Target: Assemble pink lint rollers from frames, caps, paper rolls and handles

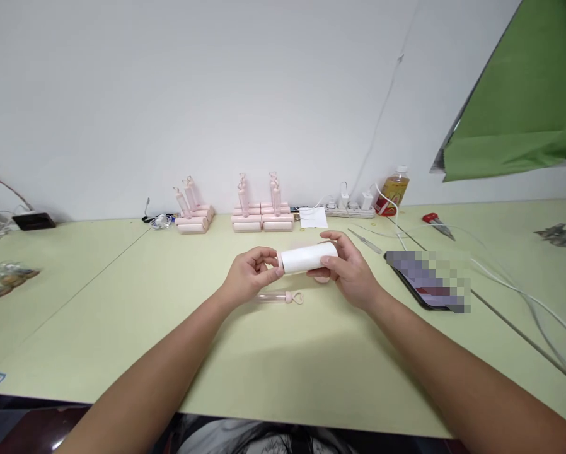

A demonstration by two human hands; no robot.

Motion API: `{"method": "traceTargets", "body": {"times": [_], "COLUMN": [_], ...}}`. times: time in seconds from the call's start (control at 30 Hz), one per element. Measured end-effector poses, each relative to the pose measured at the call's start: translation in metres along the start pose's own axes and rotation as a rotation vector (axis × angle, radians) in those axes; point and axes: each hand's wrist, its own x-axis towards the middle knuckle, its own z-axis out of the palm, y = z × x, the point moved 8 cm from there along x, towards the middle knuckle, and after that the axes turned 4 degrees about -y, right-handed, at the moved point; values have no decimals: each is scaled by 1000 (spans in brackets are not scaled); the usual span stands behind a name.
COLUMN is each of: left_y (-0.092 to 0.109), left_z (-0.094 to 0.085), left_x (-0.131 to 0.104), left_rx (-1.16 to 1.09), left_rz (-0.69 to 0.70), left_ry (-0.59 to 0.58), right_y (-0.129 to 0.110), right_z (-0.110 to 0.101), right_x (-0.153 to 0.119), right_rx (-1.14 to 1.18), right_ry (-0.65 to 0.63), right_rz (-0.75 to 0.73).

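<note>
Above the table, both hands hold a white lint roller roll [306, 257] level, its right end slightly higher. My left hand [251, 272] pinches the pink end piece [280, 261] at the roll's left end. Around the right end curl the fingers and thumb of my right hand [349, 268]. A pink part [321, 279] shows partly beneath that hand; most of it is hidden. On the table just below the roll lies a clear pink handle [278, 297] with a heart-shaped loop, its left end covered by my left hand.
Pink lint rollers [248, 221] with upright handles stand in groups along the wall. Right of them are a paper [314, 217], a power strip [352, 211] and a drink bottle [392, 192]. A phone [420, 280], cables, a thin tool [365, 241] and a red-topped tool [438, 225] lie on the right.
</note>
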Motion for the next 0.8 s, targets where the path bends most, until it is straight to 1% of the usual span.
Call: {"method": "traceTargets", "body": {"times": [0.1,0.23,0.5,0.67,0.8], "left_y": [1,2,6,5,1], "left_z": [-4,-8,-7,-11,-14], "left_x": [0,2,0,0,1], "left_rx": [-20,37,170,219,184], "left_rz": [11,32,26,51,69], "left_ry": [-2,-13,-78,-60,-19], "right_y": [6,12,16,12,12], "right_z": [1,0,2,2,6], "right_x": [-1,-1,-1,0,2], "right_rx": [-21,-16,27,2,-66], "right_ry": [-17,-4,-19,-38,-83], "right_rz": [44,77,80,79,121]}}
